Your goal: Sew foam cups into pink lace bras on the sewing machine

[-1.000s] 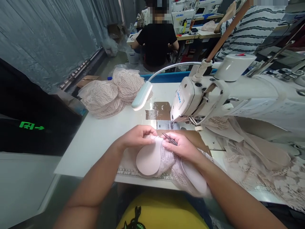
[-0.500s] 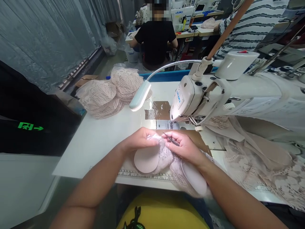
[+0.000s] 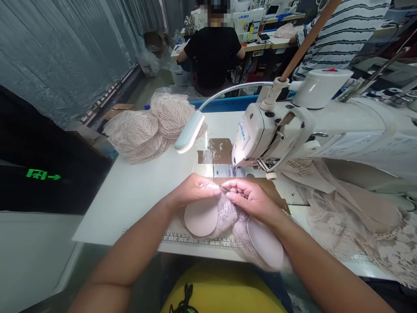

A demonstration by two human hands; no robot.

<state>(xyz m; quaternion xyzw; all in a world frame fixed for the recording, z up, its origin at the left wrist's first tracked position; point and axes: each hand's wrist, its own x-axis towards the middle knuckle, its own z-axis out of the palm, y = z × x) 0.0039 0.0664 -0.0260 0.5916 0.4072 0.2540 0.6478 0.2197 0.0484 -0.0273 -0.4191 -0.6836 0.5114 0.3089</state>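
Observation:
A pale pink lace bra [image 3: 227, 211] with smooth moulded cups lies bunched at the table's front edge. My left hand [image 3: 192, 191] pinches the top edge of its left cup [image 3: 201, 217] between thumb and fingers. Closed around slim, pointed metal thread snips [image 3: 224, 189], my right hand [image 3: 250, 198] holds their tip against the lace by my left thumb. Most of the snips is hidden by my fingers. The right cup [image 3: 265, 241] hangs partly over the table edge, below my right wrist.
Just beyond my hands stands a white sewing machine [image 3: 260, 130], with a lamp [image 3: 189, 131] on a bendy neck. Lace cups [image 3: 137, 134] are piled at the back left; more lace fabric [image 3: 358, 221] lies right. A person in black [image 3: 215, 56] sits ahead.
The snips' tip has swung down and left, from pointing up clear of the lace to lying at my left thumb. My left thumb has shifted slightly right. The bra has barely moved.

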